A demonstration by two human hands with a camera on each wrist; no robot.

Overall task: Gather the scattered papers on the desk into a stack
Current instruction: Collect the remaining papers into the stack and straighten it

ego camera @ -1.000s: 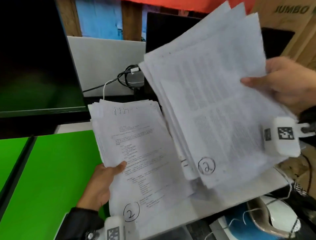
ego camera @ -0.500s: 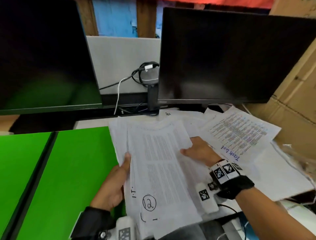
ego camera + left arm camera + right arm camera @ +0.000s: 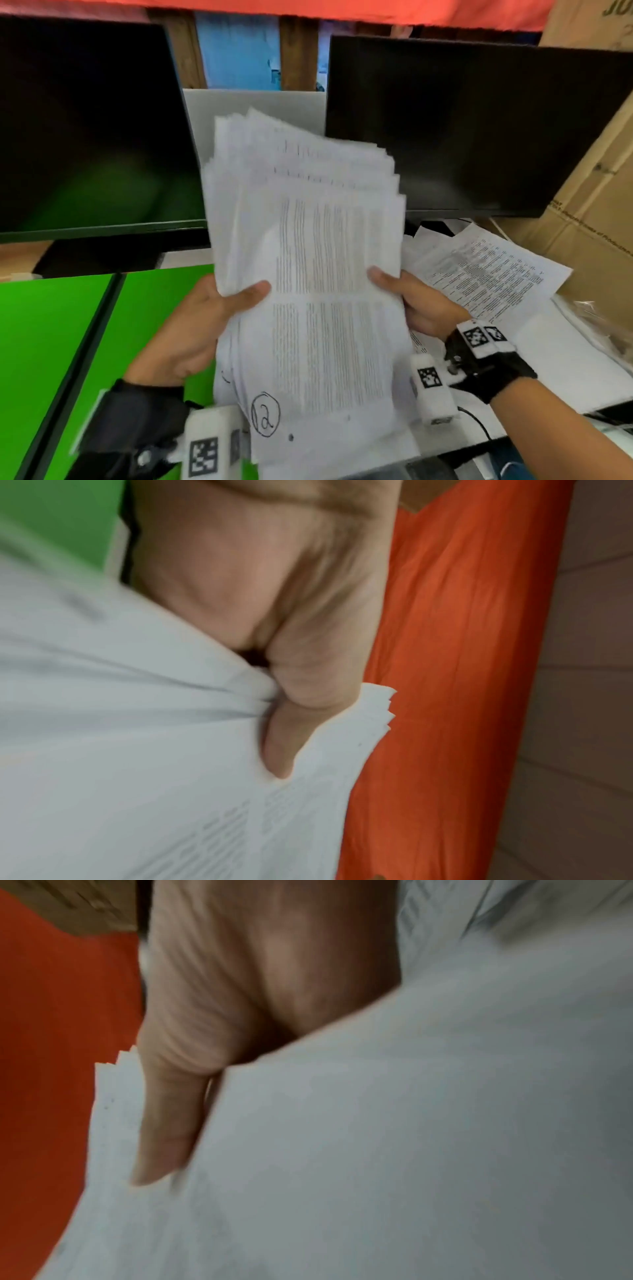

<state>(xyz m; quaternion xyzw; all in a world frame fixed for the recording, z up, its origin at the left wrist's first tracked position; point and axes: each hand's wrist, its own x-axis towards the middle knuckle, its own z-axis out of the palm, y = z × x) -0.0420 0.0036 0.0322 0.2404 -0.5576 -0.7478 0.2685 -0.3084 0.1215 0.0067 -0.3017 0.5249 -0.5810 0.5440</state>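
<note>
A thick, uneven stack of printed papers [image 3: 318, 281] stands nearly upright in front of me, its top sheet marked with a circled 12 at the lower left. My left hand [image 3: 205, 318] grips its left edge, thumb on the front. My right hand [image 3: 414, 305] grips the right edge the same way. In the left wrist view the thumb lies across the papers [image 3: 137, 750] with the fingers behind. The right wrist view shows my thumb pressed on the sheets [image 3: 377, 1137]. More printed sheets [image 3: 486, 270] lie loose on the desk at the right, behind my right hand.
Two dark monitors stand behind: the left monitor [image 3: 89, 130] and the right monitor [image 3: 479, 130]. A green mat [image 3: 68, 342] covers the desk on the left. Cardboard boxes [image 3: 596, 205] rise at the right. Clear plastic [image 3: 603, 318] lies at the right edge.
One second ago each hand held its own bundle. They were joined flat on the desk, and now both hands have raised the combined stack upright off the desk.
</note>
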